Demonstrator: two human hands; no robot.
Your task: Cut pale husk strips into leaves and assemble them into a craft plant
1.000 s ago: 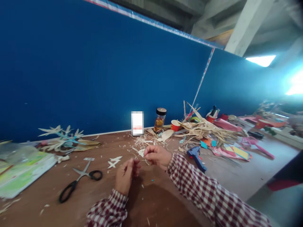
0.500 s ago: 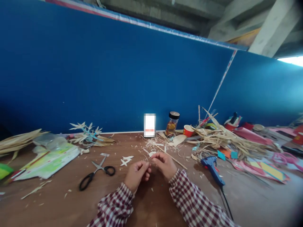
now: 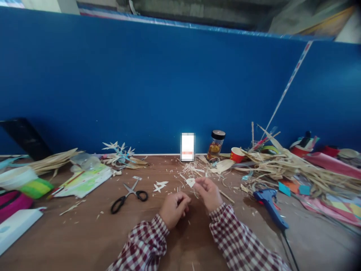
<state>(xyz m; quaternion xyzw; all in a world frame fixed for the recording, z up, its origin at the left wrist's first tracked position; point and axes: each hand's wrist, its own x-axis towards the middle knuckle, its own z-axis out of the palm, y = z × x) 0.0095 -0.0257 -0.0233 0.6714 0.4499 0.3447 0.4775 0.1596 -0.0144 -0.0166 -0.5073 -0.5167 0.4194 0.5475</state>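
My left hand is closed just above the table, thumb against the curled fingers; anything inside them is hidden. To its right, my right hand has its thumb and fingers pinched together. A small white husk-like piece lies right at the right fingertips; I cannot tell whether they grip it. Pale pointed leaf-shaped pieces lie on the table beyond my left hand. Black-handled scissors rest with their blades spread to the left. Thin pale shavings are heaped beyond my hands.
A blue glue gun lies on the right, its cord running toward me. Behind it spreads a pile of dry husks. A red cup and a black-lidded jar stand near the blue partition. A painted sheet lies left.
The view has turned left, so more of the table's left side shows. My hands have come apart slightly, the right one now further from the left.
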